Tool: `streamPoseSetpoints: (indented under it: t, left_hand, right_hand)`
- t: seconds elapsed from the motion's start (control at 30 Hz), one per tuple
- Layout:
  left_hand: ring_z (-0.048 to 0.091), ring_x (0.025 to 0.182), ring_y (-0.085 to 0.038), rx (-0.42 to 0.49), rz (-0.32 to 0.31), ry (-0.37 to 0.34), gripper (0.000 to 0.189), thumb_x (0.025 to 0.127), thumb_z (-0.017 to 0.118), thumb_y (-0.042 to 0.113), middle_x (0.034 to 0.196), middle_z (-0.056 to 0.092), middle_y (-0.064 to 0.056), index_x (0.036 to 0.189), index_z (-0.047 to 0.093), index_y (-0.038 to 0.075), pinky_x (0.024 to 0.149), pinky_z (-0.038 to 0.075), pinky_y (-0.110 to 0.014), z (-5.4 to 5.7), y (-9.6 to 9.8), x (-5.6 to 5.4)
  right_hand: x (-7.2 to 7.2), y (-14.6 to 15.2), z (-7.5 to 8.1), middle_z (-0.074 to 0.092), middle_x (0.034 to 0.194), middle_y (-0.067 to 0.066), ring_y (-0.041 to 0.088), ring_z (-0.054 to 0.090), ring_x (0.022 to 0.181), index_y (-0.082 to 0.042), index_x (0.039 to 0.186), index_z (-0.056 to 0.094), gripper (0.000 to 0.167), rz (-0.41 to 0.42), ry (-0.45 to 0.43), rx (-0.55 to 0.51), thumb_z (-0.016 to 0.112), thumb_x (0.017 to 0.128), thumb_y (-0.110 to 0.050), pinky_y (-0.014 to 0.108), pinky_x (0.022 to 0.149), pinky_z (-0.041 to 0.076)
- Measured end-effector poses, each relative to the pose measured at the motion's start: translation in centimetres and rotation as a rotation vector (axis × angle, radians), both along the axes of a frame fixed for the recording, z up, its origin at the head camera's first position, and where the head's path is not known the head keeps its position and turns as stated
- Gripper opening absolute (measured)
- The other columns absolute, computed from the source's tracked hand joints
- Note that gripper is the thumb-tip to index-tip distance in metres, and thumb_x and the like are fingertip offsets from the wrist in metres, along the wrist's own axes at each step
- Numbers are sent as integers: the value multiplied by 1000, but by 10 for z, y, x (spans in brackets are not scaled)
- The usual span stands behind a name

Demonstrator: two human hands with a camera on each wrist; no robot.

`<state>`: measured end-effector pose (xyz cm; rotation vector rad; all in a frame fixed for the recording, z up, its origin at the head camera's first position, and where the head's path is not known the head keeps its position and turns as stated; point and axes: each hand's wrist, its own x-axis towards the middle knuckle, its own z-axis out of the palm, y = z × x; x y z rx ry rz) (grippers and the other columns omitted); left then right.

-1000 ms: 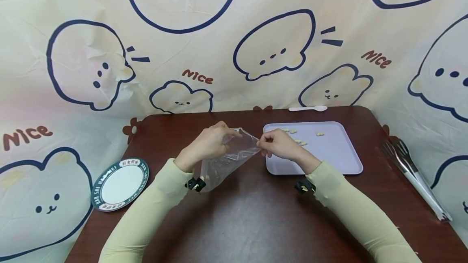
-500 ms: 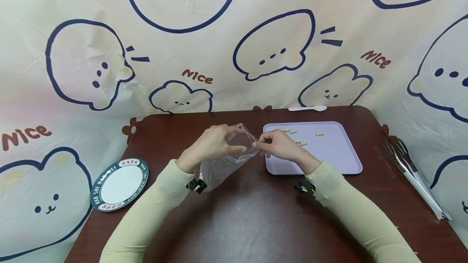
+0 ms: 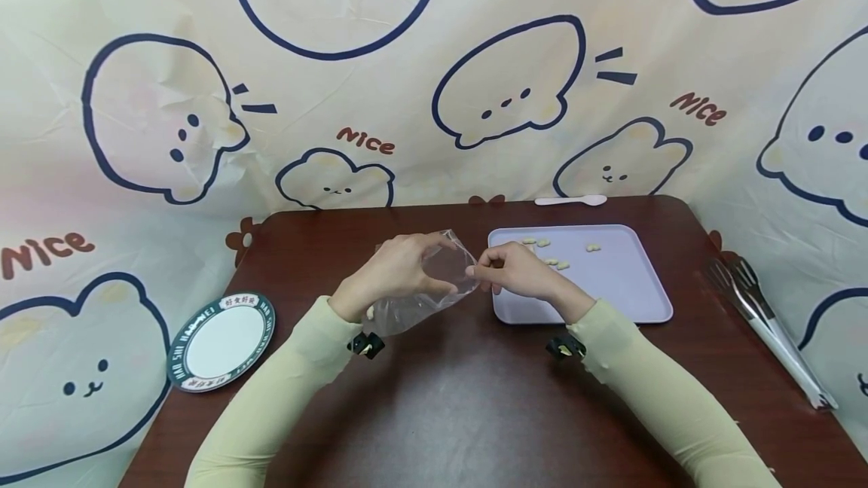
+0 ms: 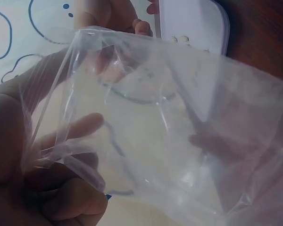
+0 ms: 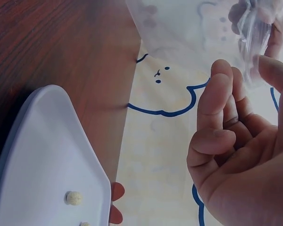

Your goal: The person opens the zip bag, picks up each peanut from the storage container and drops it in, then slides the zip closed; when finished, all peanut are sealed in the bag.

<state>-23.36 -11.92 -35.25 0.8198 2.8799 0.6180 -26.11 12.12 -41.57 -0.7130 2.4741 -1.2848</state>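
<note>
A clear plastic bag [image 3: 407, 312] hangs tilted between both hands above the table, its mouth spread toward the right. My left hand [image 3: 396, 268] holds the bag, thumb and fingers spread wide at the mouth; in the left wrist view its lower fingers [image 4: 78, 200] curl at the film. My right hand [image 3: 518, 269] pinches the mouth's right edge between thumb and fingertips. A small pale piece [image 3: 370, 312] shows at the bag's lower left end. Several pale peanut-shaped pieces [image 3: 593, 248] lie on the lavender tray [image 3: 610, 292], partly under the right hand in the head view.
A green-rimmed plate [image 3: 222, 343] rests at the table's left edge. Behind the tray lies a white spoon [image 3: 571, 201]. Metal tongs [image 3: 773, 330] lie along the right edge of the brown table [image 3: 461, 413]. A printed cloth [image 3: 407, 96] hangs behind.
My left thumb and fingers have spread apart, and the bag's mouth gapes wider. The bag's lower end has lifted toward the left wrist. The right hand has shifted slightly left.
</note>
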Motion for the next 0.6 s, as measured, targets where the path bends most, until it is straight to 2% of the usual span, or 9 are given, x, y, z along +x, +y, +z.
streamPoseSetpoints:
  t: [0.1, 0.23, 0.4, 0.5, 0.6]
  left_hand:
    - [65, 117, -25, 23, -16, -17, 62, 75, 85, 46, 140, 62, -6, 128, 61, 24, 88, 55, -46, -1, -1, 0]
    - [64, 120, -27, 52, -66, -44, 67, 78, 85, 42, 151, 51, -5, 137, 57, 26, 92, 55, -47, -2, 0, 0]
    - [64, 121, -28, 43, -79, -53, 74, 78, 86, 37, 150, 53, -5, 144, 54, 27, 94, 55, -48, -3, 0, -1]
    - [65, 119, -25, 35, -71, -52, 77, 77, 86, 38, 149, 54, -5, 145, 53, 26, 90, 55, -42, -4, -1, -1]
    - [67, 104, -21, 31, -65, -57, 79, 76, 86, 41, 149, 54, -5, 146, 52, 26, 79, 53, -35, -4, -2, -1]
  right_hand:
    - [0, 1, 1, 69, 69, 0, 39, 64, 68, -13, 80, 71, 30, 6, -6, -7, 65, 96, -39, 27, 51, 35]
    - [0, 2, 2, 68, 68, 1, 46, 63, 71, -15, 80, 70, 29, 12, -7, -23, 65, 96, -38, 26, 50, 33]
    - [0, 2, 2, 68, 69, 1, 47, 63, 71, -14, 80, 70, 30, 13, -6, -31, 64, 97, -38, 26, 49, 32]
    - [0, 3, 3, 69, 69, 2, 43, 63, 71, -14, 80, 70, 32, 16, -8, -27, 63, 97, -40, 27, 50, 32]
    - [0, 4, 4, 69, 70, 5, 39, 63, 71, -13, 81, 70, 34, 26, -12, -28, 61, 98, -41, 28, 52, 35]
